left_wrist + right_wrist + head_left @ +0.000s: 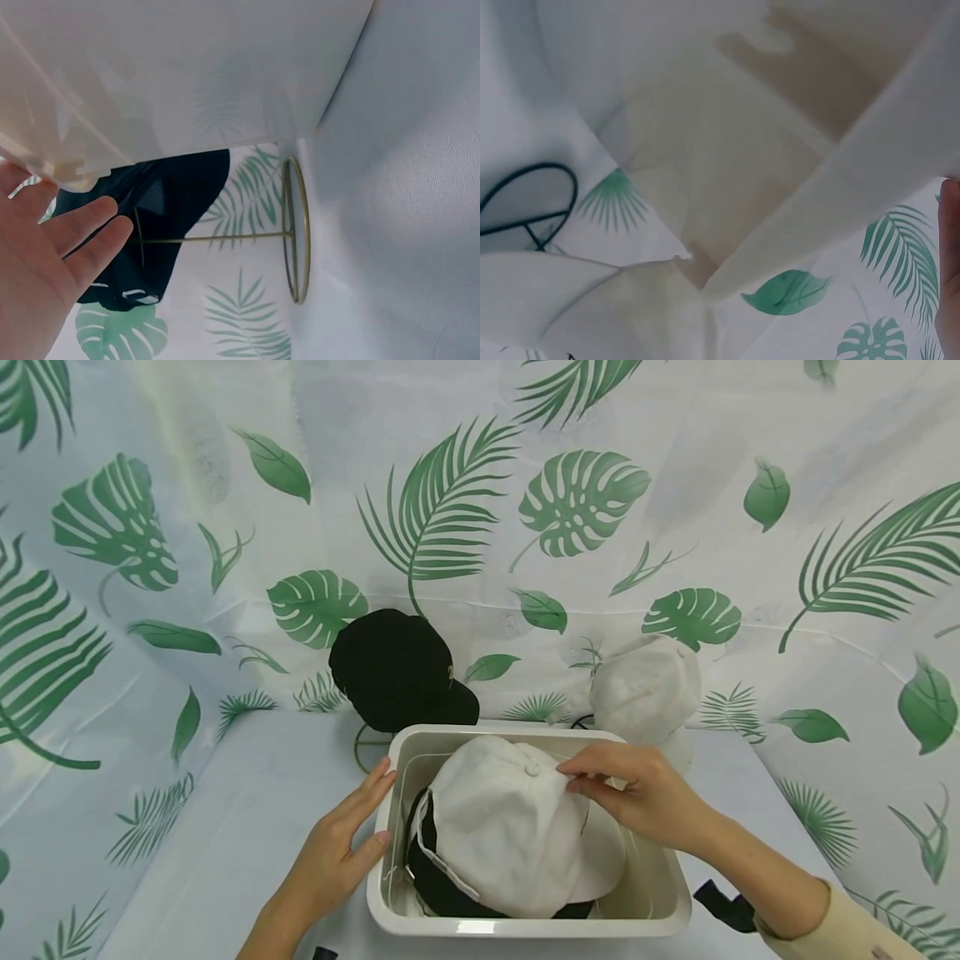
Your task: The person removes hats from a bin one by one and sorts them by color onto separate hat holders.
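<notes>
A white baseball cap lies in a white plastic bin, brim toward the right, on top of a black cap that shows along its lower left edge. My right hand pinches the white cap's crown beside the top button, thumb and forefinger close together. Only a sliver of that hand shows at the edge of the right wrist view. My left hand rests against the bin's left rim with fingers extended; the left wrist view has this hand beside the bin wall.
Behind the bin, a black cap hangs on a gold wire stand at the left. To the right, another white cap sits on a dark wire stand. A black strap-like thing lies under my right forearm. Leaf-patterned cloth surrounds the table.
</notes>
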### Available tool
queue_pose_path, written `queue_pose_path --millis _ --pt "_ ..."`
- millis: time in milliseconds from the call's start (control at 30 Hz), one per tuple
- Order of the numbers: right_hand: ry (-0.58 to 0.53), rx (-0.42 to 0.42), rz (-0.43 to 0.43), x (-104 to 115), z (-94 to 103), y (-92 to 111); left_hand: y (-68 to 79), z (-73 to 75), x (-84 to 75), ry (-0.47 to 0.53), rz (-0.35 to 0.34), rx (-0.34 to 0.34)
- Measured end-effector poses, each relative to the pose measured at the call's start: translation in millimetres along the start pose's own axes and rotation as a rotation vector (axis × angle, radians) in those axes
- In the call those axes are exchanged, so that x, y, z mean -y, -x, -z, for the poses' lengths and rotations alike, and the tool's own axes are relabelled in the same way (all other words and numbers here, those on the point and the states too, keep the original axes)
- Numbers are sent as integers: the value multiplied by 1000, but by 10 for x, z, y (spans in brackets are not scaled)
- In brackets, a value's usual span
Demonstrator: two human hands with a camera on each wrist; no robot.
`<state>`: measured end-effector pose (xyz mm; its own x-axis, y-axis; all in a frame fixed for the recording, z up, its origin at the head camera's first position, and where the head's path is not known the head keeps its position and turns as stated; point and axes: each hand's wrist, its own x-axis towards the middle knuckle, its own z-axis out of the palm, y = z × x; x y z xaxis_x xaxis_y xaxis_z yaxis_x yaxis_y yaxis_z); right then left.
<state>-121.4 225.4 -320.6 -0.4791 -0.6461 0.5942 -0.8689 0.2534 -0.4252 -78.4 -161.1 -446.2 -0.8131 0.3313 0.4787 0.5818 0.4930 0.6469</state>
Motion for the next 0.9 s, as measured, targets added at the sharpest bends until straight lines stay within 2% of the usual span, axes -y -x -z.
queue_pose_path --millis 300,467,633,900 --pt "5 -47 -15 48 89 -56 -7 9 -8 3 10 6" --pt "39 -75 4 81 157 -113 -9 9 -4 1 -1 4" --pt "23 -90 31 72 212 -142 -6 1 10 -1 -11 1" --pt "50 -92 52 101 278 -196 -6 7 5 -9 -2 4"
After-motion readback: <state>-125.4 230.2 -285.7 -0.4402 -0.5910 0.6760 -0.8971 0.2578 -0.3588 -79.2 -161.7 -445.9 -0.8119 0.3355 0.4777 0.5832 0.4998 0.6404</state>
